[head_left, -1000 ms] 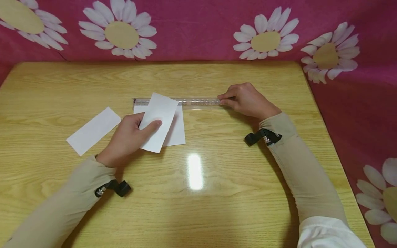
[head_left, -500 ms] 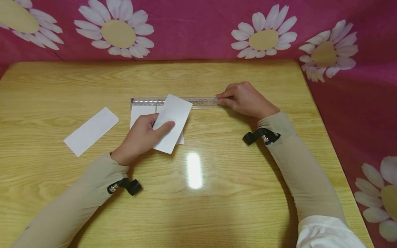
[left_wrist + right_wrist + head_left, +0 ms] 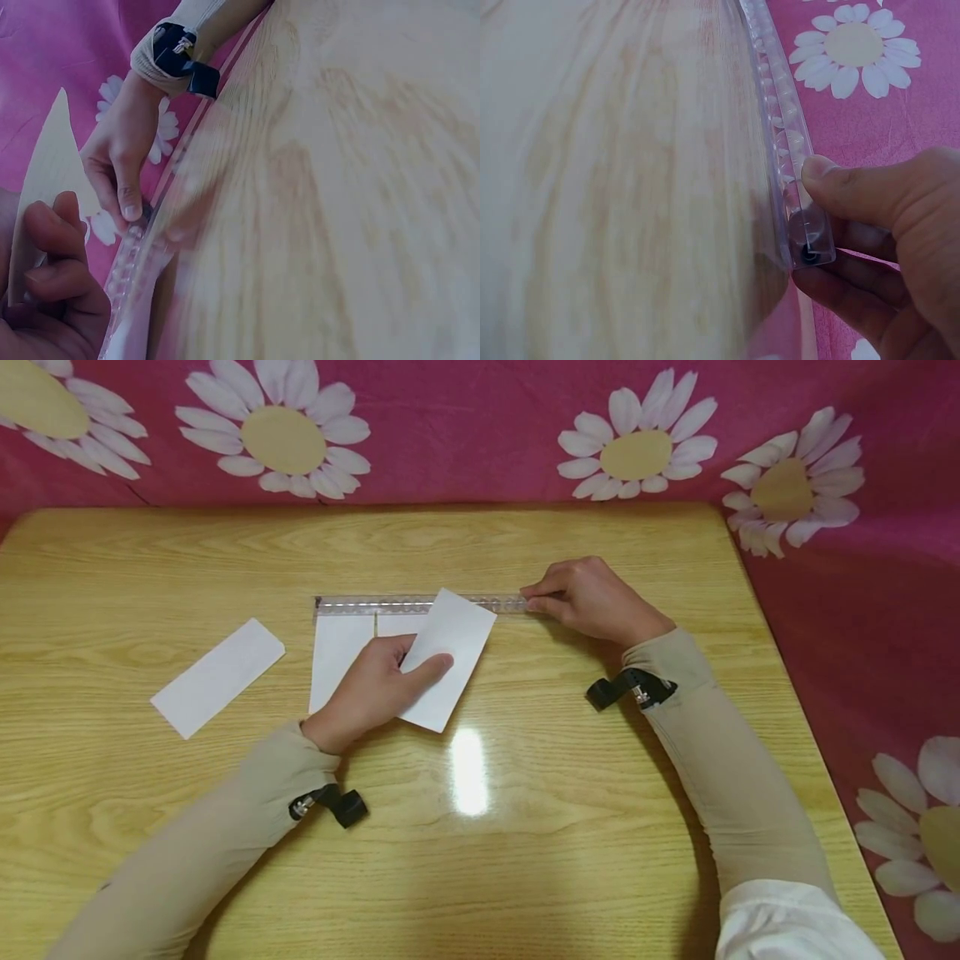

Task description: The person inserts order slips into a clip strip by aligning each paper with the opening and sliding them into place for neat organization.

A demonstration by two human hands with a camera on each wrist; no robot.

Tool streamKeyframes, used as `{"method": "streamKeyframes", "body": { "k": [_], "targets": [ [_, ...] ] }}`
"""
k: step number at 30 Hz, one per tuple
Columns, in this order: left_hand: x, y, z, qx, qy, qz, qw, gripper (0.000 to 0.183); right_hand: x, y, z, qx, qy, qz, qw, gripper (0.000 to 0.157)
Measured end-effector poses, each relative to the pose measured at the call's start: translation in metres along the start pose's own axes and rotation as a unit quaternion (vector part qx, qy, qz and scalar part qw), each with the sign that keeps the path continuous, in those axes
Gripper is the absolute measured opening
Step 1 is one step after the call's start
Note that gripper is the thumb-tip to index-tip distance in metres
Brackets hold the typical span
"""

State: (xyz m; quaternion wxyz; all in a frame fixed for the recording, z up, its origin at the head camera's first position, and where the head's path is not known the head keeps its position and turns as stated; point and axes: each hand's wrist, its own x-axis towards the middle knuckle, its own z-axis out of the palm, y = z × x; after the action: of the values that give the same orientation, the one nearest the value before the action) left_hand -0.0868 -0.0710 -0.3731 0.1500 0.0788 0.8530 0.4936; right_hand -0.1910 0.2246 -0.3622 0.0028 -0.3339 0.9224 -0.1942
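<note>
In the head view my left hand [image 3: 367,689] pinches a white paper slip [image 3: 465,631], thumb on top and the other fingers behind it. The slip is tilted and overlaps a clear plastic ticket rail [image 3: 352,604]. Two more slips have their top edges at the rail: a left slip [image 3: 341,652] and a right slip [image 3: 397,624], partly covered by my left hand and the held slip. At the rail's right end my right hand [image 3: 592,600] pinches it. In the right wrist view the thumb lies on the rail, with a row of clear balls [image 3: 784,142] inside.
A loose white slip [image 3: 217,679] lies slantwise at the left on the wooden table [image 3: 562,827]. Behind and right of the table hangs a pink cloth [image 3: 465,435] with daisies. A dark wrist camera [image 3: 330,804] is strapped to each sleeve.
My left hand has moved right along the rail with its slip, uncovering the left slip and the narrow gap beside it. The right hand keeps its grip on the rail's end.
</note>
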Motion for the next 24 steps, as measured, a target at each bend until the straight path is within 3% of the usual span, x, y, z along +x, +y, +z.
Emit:
{"method": "streamKeyframes", "body": {
  "k": [11, 24],
  "targets": [
    [0.005, 0.004, 0.015, -0.017, -0.032, -0.012, 0.9993, 0.036, 0.000, 0.000, 0.000, -0.002, -0.002, 0.005, 1.000, 0.024],
    [0.013, 0.007, 0.031, -0.014, -0.043, -0.002, 0.9990, 0.031, 0.000, -0.001, 0.000, 0.000, -0.001, 0.004, 1.000, 0.024]
  ]
}}
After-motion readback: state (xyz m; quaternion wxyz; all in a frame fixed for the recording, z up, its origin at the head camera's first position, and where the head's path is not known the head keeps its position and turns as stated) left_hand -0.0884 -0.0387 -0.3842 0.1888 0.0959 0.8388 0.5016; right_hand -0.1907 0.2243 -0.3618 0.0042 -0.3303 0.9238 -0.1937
